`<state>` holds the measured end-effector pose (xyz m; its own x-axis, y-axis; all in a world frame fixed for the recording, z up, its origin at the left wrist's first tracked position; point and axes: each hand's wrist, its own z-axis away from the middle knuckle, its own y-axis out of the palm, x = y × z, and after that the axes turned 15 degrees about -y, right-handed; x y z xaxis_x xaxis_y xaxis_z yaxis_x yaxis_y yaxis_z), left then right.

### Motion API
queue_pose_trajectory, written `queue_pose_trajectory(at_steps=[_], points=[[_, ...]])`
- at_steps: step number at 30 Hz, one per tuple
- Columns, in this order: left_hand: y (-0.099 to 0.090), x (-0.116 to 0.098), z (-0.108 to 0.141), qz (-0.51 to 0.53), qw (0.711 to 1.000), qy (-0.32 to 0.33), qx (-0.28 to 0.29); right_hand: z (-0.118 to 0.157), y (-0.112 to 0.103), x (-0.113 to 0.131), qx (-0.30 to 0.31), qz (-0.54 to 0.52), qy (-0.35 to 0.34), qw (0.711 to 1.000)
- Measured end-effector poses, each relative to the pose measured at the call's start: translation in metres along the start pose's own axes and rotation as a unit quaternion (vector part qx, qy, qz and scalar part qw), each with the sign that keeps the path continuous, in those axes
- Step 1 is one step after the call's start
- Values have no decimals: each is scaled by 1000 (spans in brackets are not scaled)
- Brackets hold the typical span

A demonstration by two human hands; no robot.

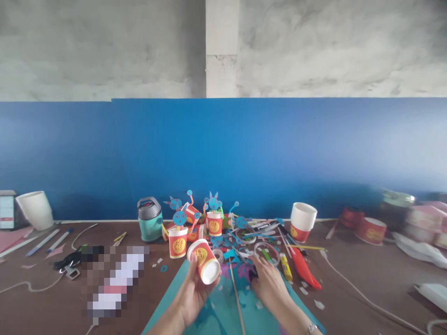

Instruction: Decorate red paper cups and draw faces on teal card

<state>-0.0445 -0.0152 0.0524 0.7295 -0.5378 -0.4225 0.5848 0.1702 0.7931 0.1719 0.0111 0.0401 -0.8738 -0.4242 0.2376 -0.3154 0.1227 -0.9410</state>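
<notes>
My left hand (pixel 199 291) is wrapped round a red and white paper cup (pixel 202 260) with a yellow emblem, tilted so its white base faces me. To its right, my right hand (pixel 267 279) is low over the teal sheet (pixel 167 302), thumb and fingers closed round the black handle of what looks like scissors (pixel 253 273). Its fingers partly hide the tool. A thin wooden stick (pixel 236 298) lies between my hands. Just beyond stand decorated cups (pixel 178 242) with blue paper faces and bent straw arms. A tape roll (pixel 218 256) is beside the held cup.
Stacked paper cups (pixel 303 221), a glue stick (pixel 285 267) and a red knife-like tool (pixel 304 269) are on the right. A teal flask (pixel 149 221) stands at the back left. Paper scraps and pens clutter the middle; a white cable (pixel 363 298) crosses the right side.
</notes>
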Motion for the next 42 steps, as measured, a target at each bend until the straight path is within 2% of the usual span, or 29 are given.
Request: queue_pose_trajectory(at_steps=[6,8,10,13,17,20,23,26,32,35,42], points=[[10,-4,3,3,999,2,-54,1,-8,4,-119,-25,-15,993],[12,-5,4,14,998,13,-65,2,-8,9,-127,-69,-42,989],[13,-6,4,23,998,16,-65,3,-8,15,-107,-131,-65,983],[12,-6,3,32,998,16,-52,4,-10,27,-63,-207,-59,975],[8,-5,-1,26,998,31,-50,7,-16,38,-27,-263,-38,964],[6,-5,-2,30,998,40,-49,9,-17,41,17,-303,-57,951],[5,-5,-2,34,998,35,-41,12,-14,44,2,-339,-87,937],[3,-5,-3,31,998,41,-36,14,-15,49,-6,-366,-88,926],[-2,-4,-8,21,997,51,-47,19,-29,57,77,-414,-83,903],[-4,-3,-9,8,997,60,-52,20,-30,58,109,-417,-85,898],[-8,1,-10,-32,997,65,-11,17,-21,57,108,-416,-86,899]])
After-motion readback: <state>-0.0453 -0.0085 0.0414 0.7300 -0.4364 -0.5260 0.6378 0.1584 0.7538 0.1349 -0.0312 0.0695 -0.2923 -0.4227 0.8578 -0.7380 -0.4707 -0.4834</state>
